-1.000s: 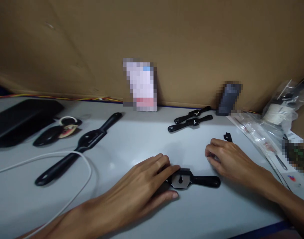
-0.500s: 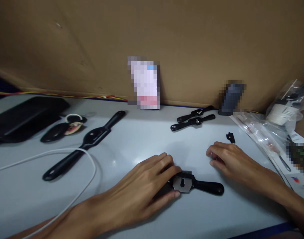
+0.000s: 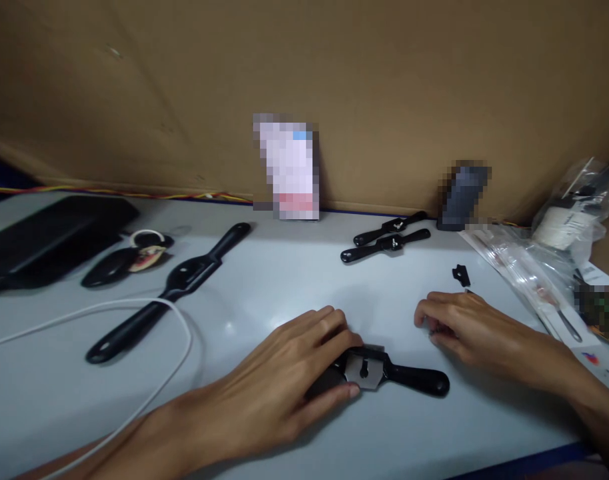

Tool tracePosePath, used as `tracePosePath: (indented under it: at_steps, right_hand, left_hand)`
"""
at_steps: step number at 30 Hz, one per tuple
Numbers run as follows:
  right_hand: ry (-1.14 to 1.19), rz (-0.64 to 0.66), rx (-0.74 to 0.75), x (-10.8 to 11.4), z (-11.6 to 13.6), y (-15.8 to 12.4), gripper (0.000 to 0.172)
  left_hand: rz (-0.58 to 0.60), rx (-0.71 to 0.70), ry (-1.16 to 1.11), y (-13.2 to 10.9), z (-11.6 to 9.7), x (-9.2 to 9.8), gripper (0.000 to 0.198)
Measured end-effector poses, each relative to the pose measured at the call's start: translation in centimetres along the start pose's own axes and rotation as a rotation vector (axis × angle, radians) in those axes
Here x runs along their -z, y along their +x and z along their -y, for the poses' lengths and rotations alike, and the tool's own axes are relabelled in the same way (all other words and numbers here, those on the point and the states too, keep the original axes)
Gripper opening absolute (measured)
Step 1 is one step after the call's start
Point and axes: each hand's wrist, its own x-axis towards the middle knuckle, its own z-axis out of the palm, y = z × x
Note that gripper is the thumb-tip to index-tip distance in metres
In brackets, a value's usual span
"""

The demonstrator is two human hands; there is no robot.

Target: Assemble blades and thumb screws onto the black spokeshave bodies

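Nearest, the left hand [image 3: 284, 380] lies over one handle of a black spokeshave [image 3: 384, 373] lying flat on the white table [image 3: 284, 280], with the fingers wrapped around it. Just beyond, the right hand [image 3: 464, 327] rests on the table with its fingertips curled down; whether they pinch anything cannot be told. Farther back lie a small black part [image 3: 461, 274], then a pair of spokeshaves [image 3: 387, 239] near the cardboard wall [image 3: 384, 80]

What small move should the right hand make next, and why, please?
Probably shift the right hand onto the bare handle of the spokeshave: the left hand covers only its other end, and the right rests curled on the table close by.
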Motion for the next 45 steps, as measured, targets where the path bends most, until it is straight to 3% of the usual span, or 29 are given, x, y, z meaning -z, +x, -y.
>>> tracePosePath:
  at_steps: [5, 8, 11, 16, 23, 28, 36, 42, 45]
  right_hand:
    - [-0.015, 0.010, 0.038, 0.2, -0.2, -0.3, 0.023]
    - [-0.009, -0.062, 0.028, 0.6, 1.0, -0.2, 0.024]
    - [0.137, -0.120, 0.046, 1.0, 3.2, 0.0, 0.018]
    - [0.349, -0.040, 0.144, -0.4, 6.0, 0.0, 0.016]
    - [0.565, -0.407, 0.141, -3.7, 6.4, 1.4, 0.018]
    - [0.552, -0.473, 0.156, -4.5, 6.8, 2.1, 0.015]
    - [0.499, -0.453, 0.215, -5.4, 6.9, 2.2, 0.016]
    - [0.428, -0.477, 0.256, -5.8, 6.9, 2.4, 0.017]
    - [0.381, -0.493, 0.291, -5.6, 6.9, 2.3, 0.017]
  left_hand:
    - [0.050, 0.020, 0.001, -0.3, 0.1, 0.3, 0.043]
    - [0.066, 0.020, 0.015, -0.3, 0.1, 0.0, 0.048]
    - [0.033, 0.042, 0.025, -0.2, 0.0, -0.5, 0.043]
    - [-0.055, 0.073, 0.019, -0.2, -0.3, -1.2, 0.031]
    - [-0.081, 0.051, 0.016, -0.1, -0.4, -1.2, 0.028]
    - [-0.061, 0.048, 0.016, 0.1, -0.7, -1.0, 0.029]
    - [-0.034, 0.063, -0.009, 0.3, -1.0, -0.9, 0.029]
    - [0.075, 0.182, -0.238, -0.2, -0.7, 0.1, 0.043]
    - [0.046, 0.216, -0.343, -0.5, -0.4, -0.3, 0.052]
